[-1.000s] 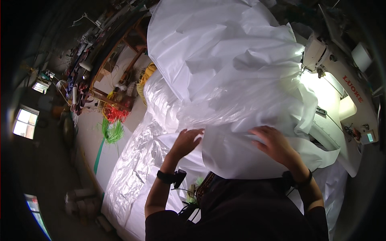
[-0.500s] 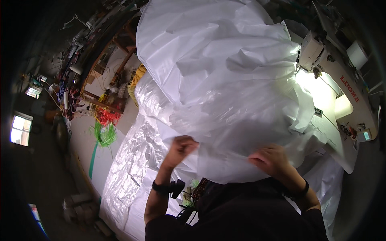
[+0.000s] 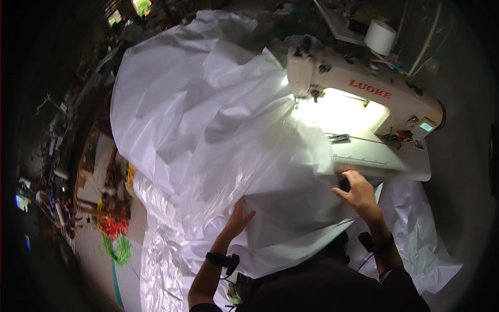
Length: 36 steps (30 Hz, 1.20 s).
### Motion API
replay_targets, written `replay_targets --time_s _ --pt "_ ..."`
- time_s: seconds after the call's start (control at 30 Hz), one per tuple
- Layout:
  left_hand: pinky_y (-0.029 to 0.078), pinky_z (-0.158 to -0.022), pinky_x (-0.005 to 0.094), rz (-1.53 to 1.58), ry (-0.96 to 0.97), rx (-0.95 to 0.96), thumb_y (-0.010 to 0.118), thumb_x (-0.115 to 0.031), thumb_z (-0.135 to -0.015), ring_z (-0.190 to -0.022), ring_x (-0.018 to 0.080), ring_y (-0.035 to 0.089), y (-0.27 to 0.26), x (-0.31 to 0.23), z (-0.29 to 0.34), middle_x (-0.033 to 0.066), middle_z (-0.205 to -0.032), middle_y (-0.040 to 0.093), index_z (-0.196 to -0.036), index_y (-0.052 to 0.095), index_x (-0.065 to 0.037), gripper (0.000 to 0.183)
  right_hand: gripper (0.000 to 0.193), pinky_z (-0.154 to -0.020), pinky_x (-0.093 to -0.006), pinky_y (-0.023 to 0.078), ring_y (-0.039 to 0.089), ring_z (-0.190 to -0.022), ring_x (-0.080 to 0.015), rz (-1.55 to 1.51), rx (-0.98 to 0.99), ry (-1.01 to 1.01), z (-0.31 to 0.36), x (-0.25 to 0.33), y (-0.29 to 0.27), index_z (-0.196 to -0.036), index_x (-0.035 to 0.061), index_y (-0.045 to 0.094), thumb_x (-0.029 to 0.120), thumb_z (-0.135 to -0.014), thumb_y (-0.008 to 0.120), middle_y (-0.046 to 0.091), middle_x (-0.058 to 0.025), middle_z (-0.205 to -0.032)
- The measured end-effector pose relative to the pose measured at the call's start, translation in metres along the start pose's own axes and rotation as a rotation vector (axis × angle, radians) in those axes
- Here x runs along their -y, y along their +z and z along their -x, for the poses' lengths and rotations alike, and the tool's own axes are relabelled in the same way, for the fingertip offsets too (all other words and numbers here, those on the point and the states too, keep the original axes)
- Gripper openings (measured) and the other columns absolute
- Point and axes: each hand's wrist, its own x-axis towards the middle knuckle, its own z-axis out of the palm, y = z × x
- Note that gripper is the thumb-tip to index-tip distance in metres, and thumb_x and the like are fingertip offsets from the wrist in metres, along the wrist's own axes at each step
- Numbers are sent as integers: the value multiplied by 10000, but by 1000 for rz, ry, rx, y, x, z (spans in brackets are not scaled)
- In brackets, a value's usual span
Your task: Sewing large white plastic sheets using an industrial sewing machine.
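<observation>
A large white sheet (image 3: 218, 130), glossy and creased, spreads in front of me and over my lap. Its gathered right side reaches the lit needle area of a white sewing machine (image 3: 332, 73); the needle itself is lost in the glare. My left hand (image 3: 239, 219) rests on the near part of the sheet, thumb apart from the fingers. At the front edge of the machine's bed, just right of the sheet, my right hand (image 3: 361, 195) is curved with a gap between thumb and fingers, and nothing shows in it. Each wrist wears a black strap with a small device.
On the machine bed lies a small dark tool (image 3: 339, 138) near a printed ruler strip (image 3: 366, 162). A white thread cone (image 3: 380, 37) stands behind. More white sheeting (image 3: 410, 234) hangs at right. Green strands (image 3: 119, 250) and red strands (image 3: 114, 227) lie at left.
My view has swung right, bringing the machine nearer the middle. Both hands, curled over the sheet before, have opened; the right one now is by the machine bed's front edge.
</observation>
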Motion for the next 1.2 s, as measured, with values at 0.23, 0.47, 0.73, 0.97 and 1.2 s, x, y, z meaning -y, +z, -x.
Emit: replay_targets --time_s 0.23,0.47,0.73,0.97,1.2 --pt "471 -968 317 -432 276 -385 527 -121 -967 -1114 225 600 -129 35 36 139 -1199 637 -1268 576 -47 313 287 -745 -372 533 671 -799 -276 -806 603 100 19 15 90 -1021 4 662 249 -873 685 697 -136 -916" --pt "441 -1006 341 -598 85 -766 615 -167 -923 -1158 224 561 -318 -1 -35 134 -1243 610 -1275 567 -31 380 795 -1079 -379 363 475 -1282 -339 -870 339 120 -7 25 117 -1380 -16 449 421 -791 755 504 -251 -1359" --pt "391 -1052 364 -16 -93 -550 558 -256 -949 -1234 256 499 -260 26 -27 156 -1309 556 -1319 508 7 457 491 -899 -325 519 634 -1054 -209 -1301 830 188 -25 96 123 -1234 -32 554 232 -860 733 653 -147 -1128" --pt "348 -1093 384 1103 -239 -32 508 -334 -971 -1301 284 445 -163 -78 -9 176 -1367 509 -1357 456 41 540 364 -743 -248 521 637 -900 -110 -1341 531 503 48 55 70 -1199 -24 578 155 -902 689 671 -69 -1043" --pt "264 -1125 440 1331 -352 713 396 -560 -972 -1321 284 417 18 -120 63 182 -1394 477 -1381 396 45 730 257 -711 -259 502 618 -800 -85 -1111 544 382 51 49 69 -1052 -7 618 189 -903 694 671 -35 -878"
